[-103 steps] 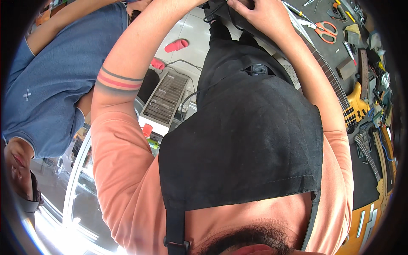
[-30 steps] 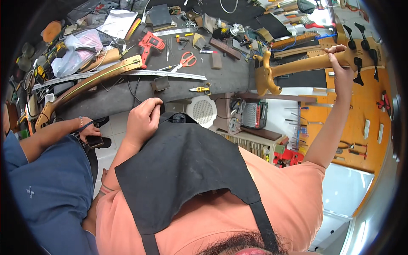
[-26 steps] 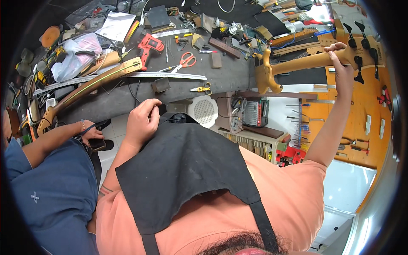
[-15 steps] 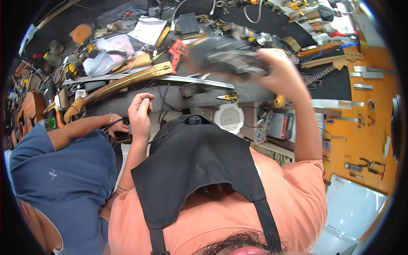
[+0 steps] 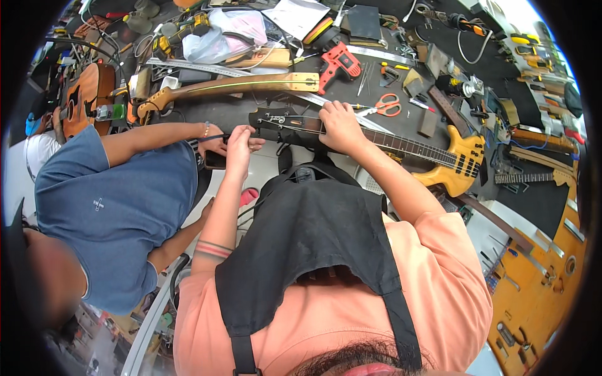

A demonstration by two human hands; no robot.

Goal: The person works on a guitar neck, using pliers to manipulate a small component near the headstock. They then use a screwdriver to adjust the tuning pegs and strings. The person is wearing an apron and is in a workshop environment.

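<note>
An electric bass guitar [image 5: 411, 147] with a yellow wooden body lies across the front of the bench, its body to the right. The dark headstock [image 5: 266, 120] with metal tuners points left. My right hand [image 5: 342, 127] is closed over the neck close to the headstock, fingers on top of it; the thumb is hidden. Just left of the headstock, my left hand [image 5: 241, 149] is raised with thumb and fingers pinched together. What it pinches, if anything, is too small to name.
Behind the bass lie a loose guitar neck [image 5: 232, 86], a red and black power tool [image 5: 339, 64], orange-handled scissors [image 5: 385, 105] and a metal straightedge [image 5: 207, 70]. At my left a person in a blue shirt [image 5: 119, 207] stands close, one hand [image 5: 212, 145] near mine.
The bass guitar now lies on the bench; earlier my right hand held a blurred dark object in the air. That hand has come down leftward onto the neck. The view has shifted.
</note>
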